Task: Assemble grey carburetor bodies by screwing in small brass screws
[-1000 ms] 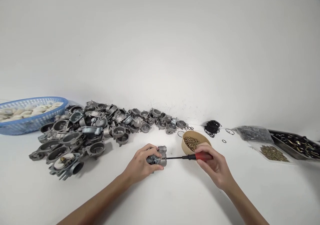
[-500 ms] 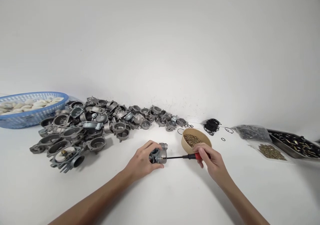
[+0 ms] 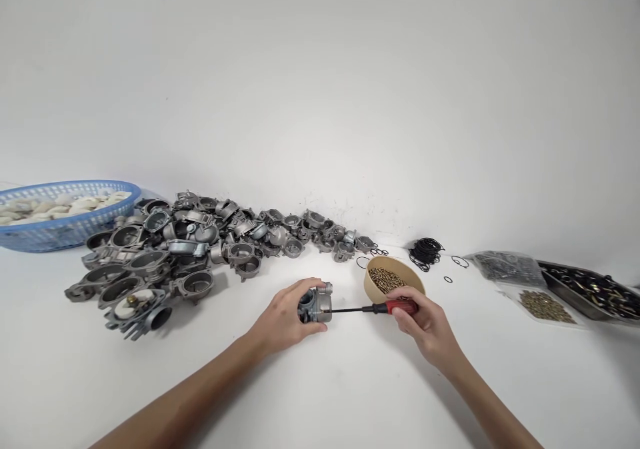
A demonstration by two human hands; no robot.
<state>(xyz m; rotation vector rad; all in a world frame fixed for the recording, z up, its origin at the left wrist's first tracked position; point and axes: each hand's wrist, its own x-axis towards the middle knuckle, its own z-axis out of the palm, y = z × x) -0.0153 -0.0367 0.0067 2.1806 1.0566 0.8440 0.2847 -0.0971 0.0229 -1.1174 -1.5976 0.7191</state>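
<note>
A grey metal carburetor (image 3: 324,306) lies on its side on the white table, held by my left hand (image 3: 285,317) with fingers over the top and thumb along the near side. My right hand (image 3: 424,322) is closed around the red and black handle of a screwdriver (image 3: 400,306). The black shaft runs level to the left, and its tip meets the right face of the carburetor. Whether a screw sits under the tip is too small to tell. Just behind my right hand stands a tan bowl (image 3: 371,292) of small brass-coloured screws (image 3: 385,280).
Several carburetor bodies (image 3: 195,236) are heaped at the left and back. Behind them is a blue basket (image 3: 75,226) of whitish parts. On the right lie black rubber rings (image 3: 425,252), a bag of dark parts (image 3: 507,266), a bag of brass pieces (image 3: 547,306) and a metal tray (image 3: 575,297).
My right fingers have shifted on the screwdriver, showing more of its red handle. The carburetor and my left hand stay in nearly the same place; the view has moved slightly.
</note>
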